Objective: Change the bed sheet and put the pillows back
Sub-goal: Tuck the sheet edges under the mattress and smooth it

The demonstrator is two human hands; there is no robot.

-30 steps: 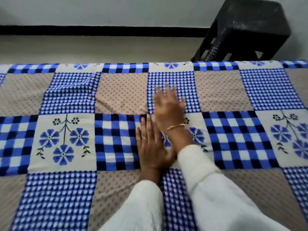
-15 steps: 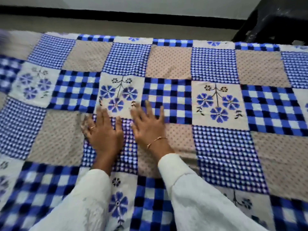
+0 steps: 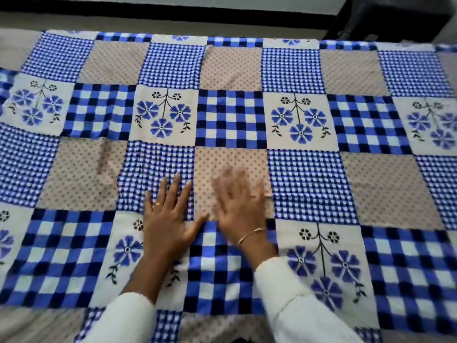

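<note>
A patchwork bed sheet point(image 3: 230, 115) in blue checks, beige dotted squares and blue flower panels lies spread flat over the bed and fills most of the view. My left hand point(image 3: 168, 219) rests palm down on it, fingers apart, with a ring on one finger. My right hand point(image 3: 241, 206) lies flat beside it, fingers spread, blurred by motion, a thin bangle at the wrist. Both hands press on the sheet near its front middle and hold nothing. A few creases show in the sheet left of my hands. No pillows are in view.
A black plastic stool point(image 3: 385, 18) stands beyond the far right corner of the bed. A strip of floor point(image 3: 148, 23) and a dark skirting line run along the far side. The sheet's near edge hangs over the bed front at the bottom.
The view has shifted so more of the sheet shows. My hands have slid over the sheet and now lie side by side, the right one still moving.
</note>
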